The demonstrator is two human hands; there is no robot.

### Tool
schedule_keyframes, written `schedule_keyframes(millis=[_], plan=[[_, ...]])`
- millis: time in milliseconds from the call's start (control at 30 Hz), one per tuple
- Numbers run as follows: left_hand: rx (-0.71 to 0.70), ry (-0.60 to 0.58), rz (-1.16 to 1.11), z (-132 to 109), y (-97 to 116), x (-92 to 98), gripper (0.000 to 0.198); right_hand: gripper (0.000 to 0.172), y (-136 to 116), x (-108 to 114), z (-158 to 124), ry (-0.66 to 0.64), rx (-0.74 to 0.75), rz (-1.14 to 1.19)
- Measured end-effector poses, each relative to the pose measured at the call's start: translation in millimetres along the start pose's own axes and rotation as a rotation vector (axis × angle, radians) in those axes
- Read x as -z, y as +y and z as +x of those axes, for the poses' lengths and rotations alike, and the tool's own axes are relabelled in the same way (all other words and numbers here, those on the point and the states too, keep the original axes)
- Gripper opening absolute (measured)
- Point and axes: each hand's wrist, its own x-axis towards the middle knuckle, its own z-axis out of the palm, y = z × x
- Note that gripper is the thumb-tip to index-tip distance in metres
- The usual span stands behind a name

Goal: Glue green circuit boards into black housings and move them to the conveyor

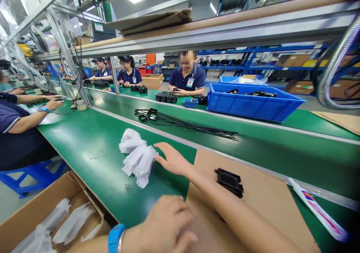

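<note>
My right hand (173, 160) reaches across the green bench to white-wrapped bundles (140, 161). Its thumb and fingers are apart at the right edge of the wrapping, touching or nearly touching it. What the wrapping contains is hidden. Lower down, my left hand (164, 225), with a blue band at the wrist, hovers in front of me over the near edge of a cardboard sheet (261, 204). Its fingers are loosely bent and slightly blurred, the thumb stands apart, and no object shows in it. A black plastic part (229, 181) lies on the cardboard, beyond my right forearm.
An open carton (75, 181) with white-wrapped pieces stands at lower left. Black cables with small housings (153, 115) lie on the sunken middle strip. A white tube (317, 210) rests at right. Across the bench are a blue bin (253, 105) and co-workers; another person sits at left.
</note>
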Motion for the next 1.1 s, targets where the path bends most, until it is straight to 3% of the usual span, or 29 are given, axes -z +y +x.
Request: schedule_keyframes(millis=[100, 167, 267, 367, 500, 633, 833, 1000, 1100], plan=[[0.350, 0.239, 0.120, -10.0, -44.2, 50.6, 0.033, 0.029, 6.6, -17.2, 32.3, -0.116, 0.033, 0.041], [0.521, 0.252, 0.230, -24.6, -83.9, 71.0, 0.039, 0.019, 19.3, -9.7, 25.8, -0.182, 0.047, 0.045], [0.627, 0.193, 0.235, -44.4, -132.8, 79.3, 0.036, 0.017, 35.1, 15.2, -1.0, -0.193, -0.003, 0.002], [0.659, 0.191, 0.184, -47.5, -151.6, 75.1, 0.026, 0.022, 32.3, 25.5, -17.6, -0.137, -0.069, -0.034], [0.641, 0.250, 0.111, -30.6, -138.1, 70.3, 0.021, 0.026, 13.2, 4.1, -13.0, -0.151, 0.012, -0.001], [0.592, 0.299, 0.035, -20.6, -106.7, 67.2, 0.026, 0.013, 11.5, -0.2, -1.6, -0.102, 0.058, 0.049], [0.562, 0.263, -0.161, -18.3, -71.1, 55.1, 0.055, 0.014, 6.7, 67.5, -3.8, 0.051, 0.085, 0.178], [0.561, 0.184, -0.242, -3.9, -57.2, 48.4, 0.071, 0.028, -14.3, 117.6, -12.6, 0.124, 0.037, 0.604], [0.570, 0.124, -0.255, 4.0, -51.5, 47.9, 0.069, 0.036, -18.4, 136.0, -7.7, 0.434, 0.031, 0.659]])
